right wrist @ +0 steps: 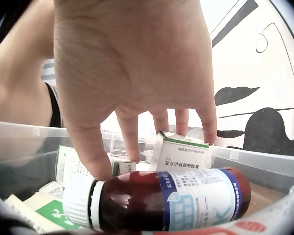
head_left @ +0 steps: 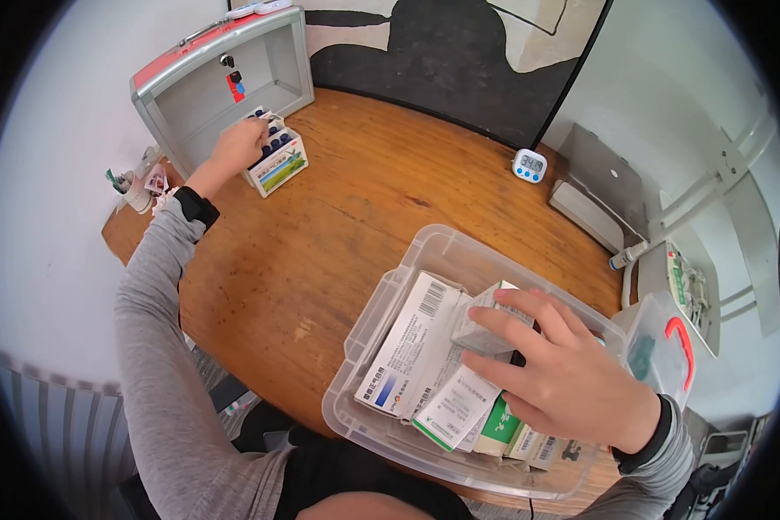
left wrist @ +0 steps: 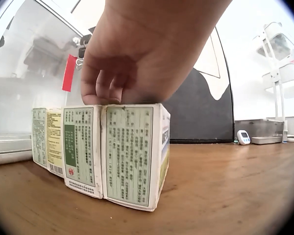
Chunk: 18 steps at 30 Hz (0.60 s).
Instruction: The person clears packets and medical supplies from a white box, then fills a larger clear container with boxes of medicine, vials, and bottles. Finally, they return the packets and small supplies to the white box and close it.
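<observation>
Navy caps (head_left: 276,144), green-and-white carton (head_left: 282,172), upper left; mid-frame, brown surface (head_left: 338,186); up top, black-and-cream picture (head_left: 442,78)!

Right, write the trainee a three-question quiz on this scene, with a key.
1. Which hand is at the small boxes near the silver case?
2. True or false: the brown bottle stands upright in the clear bin.
3. Where is the white timer?
A. Inside the silver case
B. On the wooden table
C. Inside the clear bin

Key: 1. The left hand. 2. False; it lies on its side. 3. B.
</observation>
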Tool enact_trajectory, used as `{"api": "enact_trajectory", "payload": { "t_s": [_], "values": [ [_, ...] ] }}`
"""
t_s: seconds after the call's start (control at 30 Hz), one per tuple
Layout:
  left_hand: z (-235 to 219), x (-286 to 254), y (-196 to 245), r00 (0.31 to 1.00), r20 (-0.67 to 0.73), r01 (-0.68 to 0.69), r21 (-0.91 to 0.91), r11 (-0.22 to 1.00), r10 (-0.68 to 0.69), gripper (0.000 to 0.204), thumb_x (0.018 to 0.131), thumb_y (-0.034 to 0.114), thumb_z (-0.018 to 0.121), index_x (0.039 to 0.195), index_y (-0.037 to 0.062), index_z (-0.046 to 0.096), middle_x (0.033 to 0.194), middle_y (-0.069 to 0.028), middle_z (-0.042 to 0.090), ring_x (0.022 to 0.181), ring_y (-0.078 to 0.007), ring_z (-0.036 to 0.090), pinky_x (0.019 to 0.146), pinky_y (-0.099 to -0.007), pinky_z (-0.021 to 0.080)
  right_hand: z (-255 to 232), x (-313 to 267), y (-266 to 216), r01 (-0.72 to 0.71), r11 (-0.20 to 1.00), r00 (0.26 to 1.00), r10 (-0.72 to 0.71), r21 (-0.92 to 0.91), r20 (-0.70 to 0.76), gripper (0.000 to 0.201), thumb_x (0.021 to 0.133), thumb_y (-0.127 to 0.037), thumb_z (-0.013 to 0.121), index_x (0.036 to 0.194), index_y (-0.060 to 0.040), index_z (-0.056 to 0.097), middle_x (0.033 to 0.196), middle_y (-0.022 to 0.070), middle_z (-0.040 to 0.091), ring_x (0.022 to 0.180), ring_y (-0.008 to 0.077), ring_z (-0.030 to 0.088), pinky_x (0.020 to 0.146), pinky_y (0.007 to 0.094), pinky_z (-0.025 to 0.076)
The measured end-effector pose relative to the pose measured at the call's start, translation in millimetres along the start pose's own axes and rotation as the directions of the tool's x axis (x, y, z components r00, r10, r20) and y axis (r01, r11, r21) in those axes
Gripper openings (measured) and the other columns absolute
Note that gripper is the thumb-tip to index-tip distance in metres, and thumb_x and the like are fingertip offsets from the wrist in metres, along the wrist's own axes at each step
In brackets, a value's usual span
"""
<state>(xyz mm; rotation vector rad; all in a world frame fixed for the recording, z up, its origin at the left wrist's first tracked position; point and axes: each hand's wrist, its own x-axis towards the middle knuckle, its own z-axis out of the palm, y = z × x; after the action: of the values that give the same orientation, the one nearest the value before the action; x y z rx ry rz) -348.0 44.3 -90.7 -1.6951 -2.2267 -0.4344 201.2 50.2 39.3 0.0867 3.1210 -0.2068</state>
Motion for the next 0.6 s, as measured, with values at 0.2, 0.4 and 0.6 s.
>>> {"api": "enact_trajectory", "payload": {
  "t_s": [0.2,0.4,0.6],
  "values": [
    [-28.3,-2.1,26.5,0.996,0.022,-0.08,-0.133,0.988,0.083,0.011,0.087,0.011,0.067,0.095,0.0031,0.063,0.086,-0.0133,0.063,0.075,-0.0272,0.063,0.067,-0.0369,0.05,2.9,5.8,6.6,0.031,0.995,0.997,-0.037,-0.096,-0.066,0.035,0.074,-0.007,0.068,0.109,-0.0058,0.068,0.133,0.0098,0.052,0.127,0.0295,0.046,0.095,0.0416,0.047],
    [-133.5,-39.9,183.5,0.905,-0.094,-0.394,-0.555,0.733,0.415,0.011,0.089,0.007,0.065,0.098,0.0012,0.065,0.09,-0.0062,0.063,0.085,-0.0196,0.06,0.078,-0.0319,0.048,11.8,8.4,23.5,0.005,0.998,0.99,-0.014,-0.062,-0.139,0.027,0.073,-0.001,0.068,0.099,-0.0041,0.066,0.118,0.0088,0.054,0.116,0.0278,0.049,0.089,0.0368,0.051],
    [-171.5,-95.9,280.8,0.337,-0.045,-0.717,-0.66,0.225,0.94,0.034,0.078,0.001,0.069,0.112,0.0036,0.067,0.115,-0.0104,0.064,0.11,-0.0277,0.06,0.095,-0.0414,0.049,8.4,10.8,31.4,-0.021,0.996,0.99,0.033,0.088,-0.139,0.032,0.072,0.004,0.07,0.102,-0.0055,0.07,0.117,0.0132,0.058,0.11,0.034,0.056,0.088,0.0375,0.053]
  ]
}}
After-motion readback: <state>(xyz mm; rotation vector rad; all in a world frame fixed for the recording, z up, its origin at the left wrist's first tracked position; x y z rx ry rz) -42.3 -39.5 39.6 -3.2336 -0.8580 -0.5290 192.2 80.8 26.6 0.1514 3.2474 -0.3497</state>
